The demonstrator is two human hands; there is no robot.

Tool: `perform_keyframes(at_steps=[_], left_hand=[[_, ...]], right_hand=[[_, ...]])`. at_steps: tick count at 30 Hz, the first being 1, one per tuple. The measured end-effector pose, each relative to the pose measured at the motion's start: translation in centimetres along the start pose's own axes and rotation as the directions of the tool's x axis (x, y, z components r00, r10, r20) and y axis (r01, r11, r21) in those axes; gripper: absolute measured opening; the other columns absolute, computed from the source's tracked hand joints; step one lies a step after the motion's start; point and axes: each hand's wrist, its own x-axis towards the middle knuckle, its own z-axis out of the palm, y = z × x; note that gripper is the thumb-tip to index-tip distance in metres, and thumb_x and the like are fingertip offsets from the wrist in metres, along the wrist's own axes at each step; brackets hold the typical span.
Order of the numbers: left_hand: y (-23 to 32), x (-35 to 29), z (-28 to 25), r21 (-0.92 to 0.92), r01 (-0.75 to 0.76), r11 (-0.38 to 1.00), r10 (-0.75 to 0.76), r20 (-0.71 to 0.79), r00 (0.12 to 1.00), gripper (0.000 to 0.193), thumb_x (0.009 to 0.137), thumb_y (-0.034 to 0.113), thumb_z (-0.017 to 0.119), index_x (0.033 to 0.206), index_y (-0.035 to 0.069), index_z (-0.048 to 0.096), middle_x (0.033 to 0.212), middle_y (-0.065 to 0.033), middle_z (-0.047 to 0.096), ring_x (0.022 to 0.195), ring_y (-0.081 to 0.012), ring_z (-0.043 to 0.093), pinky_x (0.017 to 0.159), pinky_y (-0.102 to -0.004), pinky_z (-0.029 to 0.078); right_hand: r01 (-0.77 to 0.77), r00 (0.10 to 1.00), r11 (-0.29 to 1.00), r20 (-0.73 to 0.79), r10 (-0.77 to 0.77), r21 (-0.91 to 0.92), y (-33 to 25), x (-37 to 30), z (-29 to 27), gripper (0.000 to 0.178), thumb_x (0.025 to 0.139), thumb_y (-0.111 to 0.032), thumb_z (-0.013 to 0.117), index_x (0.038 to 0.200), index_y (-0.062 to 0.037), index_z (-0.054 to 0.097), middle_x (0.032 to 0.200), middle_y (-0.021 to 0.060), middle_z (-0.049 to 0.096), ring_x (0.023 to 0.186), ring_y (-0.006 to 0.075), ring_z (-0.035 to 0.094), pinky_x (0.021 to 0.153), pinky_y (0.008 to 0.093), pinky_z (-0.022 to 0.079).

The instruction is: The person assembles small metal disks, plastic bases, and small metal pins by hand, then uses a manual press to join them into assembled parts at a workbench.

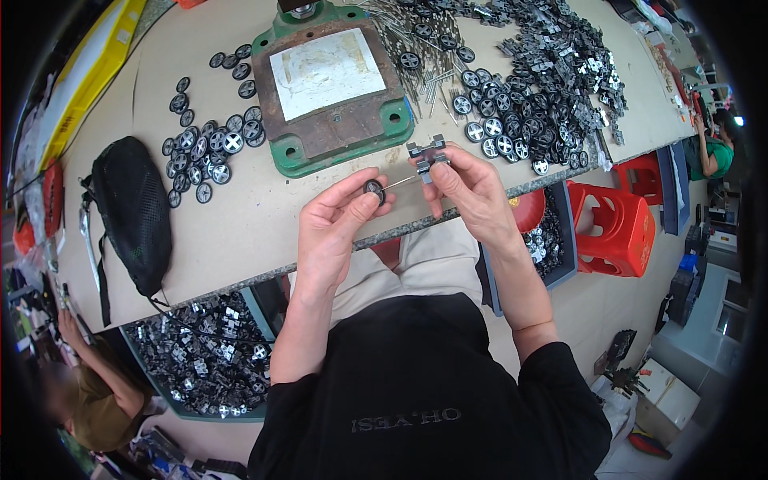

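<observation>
My left hand (340,218) pinches a small black toy wheel (374,189) with a thin metal axle (402,182) sticking out of it to the right. The axle's far end meets a small grey and black plastic chassis piece (428,158); whether it has entered the piece I cannot tell. That piece is gripped between the thumb and fingers of my right hand (468,188). Both hands are held over the table's near edge, in front of a green press base (292,164) with a whitish plate (328,72) on it.
Wheels (204,148) lie left of the press; more wheels (512,120) lie right. Behind those are loose axles (436,80) and heaped chassis pieces (560,56). A black mesh bag (132,212) rests left. Below stand a parts bin (260,320) and red stools (616,232). Other people work at both sides.
</observation>
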Motion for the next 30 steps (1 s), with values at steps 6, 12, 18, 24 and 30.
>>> perform_keyframes(at_steps=[6,12,18,24,30], left_hand=[[0.0,0.0,0.2,0.017,0.0,1.0,0.0,-0.021,1.0,0.03,0.086,0.004,0.056,0.115,-0.004,0.053,0.104,-0.0161,0.061,0.088,-0.0213,0.062,0.079,-0.0289,0.051],[-0.3,0.0,0.1,0.022,-0.023,1.0,0.023,-0.023,0.999,0.031,0.084,0.004,0.058,0.114,-0.004,0.054,0.102,-0.0155,0.062,0.087,-0.0213,0.063,0.079,-0.0293,0.051],[-0.8,-0.1,0.4,0.076,-0.074,0.994,0.078,-0.05,0.996,0.031,0.082,0.002,0.06,0.113,-0.004,0.055,0.101,-0.0151,0.063,0.087,-0.0208,0.062,0.078,-0.0297,0.051],[-0.9,-0.3,0.5,-0.022,-0.062,0.998,0.061,-0.035,0.998,0.031,0.081,0.002,0.061,0.111,-0.004,0.056,0.1,-0.0152,0.063,0.085,-0.0206,0.063,0.078,-0.0293,0.051],[-1.3,-0.9,1.4,0.066,-0.137,0.988,0.142,-0.078,0.987,0.032,0.081,0.002,0.061,0.111,-0.005,0.055,0.1,-0.0165,0.063,0.085,-0.0213,0.063,0.077,-0.0287,0.052]], right_hand=[[0.001,1.0,1.0,0.009,0.0,-0.024,-0.3,-0.2,0.2,0.023,0.091,-0.015,0.05,0.105,0.0017,0.058,0.085,-0.0002,0.049,0.069,0.0053,0.048,0.056,0.0186,0.041],[0.023,1.0,0.997,0.016,-0.022,-0.068,-0.2,-0.1,0.0,0.022,0.09,-0.016,0.053,0.103,0.002,0.058,0.086,0.0004,0.05,0.069,0.0055,0.048,0.057,0.0188,0.041],[0.187,0.977,0.855,-0.001,-0.214,-0.483,-0.5,-0.2,-0.3,0.018,0.087,-0.011,0.057,0.098,0.0032,0.058,0.084,0.0021,0.051,0.068,0.0058,0.049,0.058,0.0187,0.041],[0.098,0.995,0.973,0.013,-0.098,-0.207,0.0,-0.3,-0.8,0.013,0.087,-0.008,0.055,0.094,0.0031,0.058,0.084,0.0017,0.052,0.068,0.0052,0.049,0.058,0.0179,0.04],[0.034,0.999,0.984,-0.004,-0.035,-0.176,-0.6,-0.7,-0.8,0.013,0.08,-0.003,0.058,0.091,0.005,0.057,0.082,0.0075,0.053,0.069,0.0144,0.051,0.06,0.0251,0.041]])
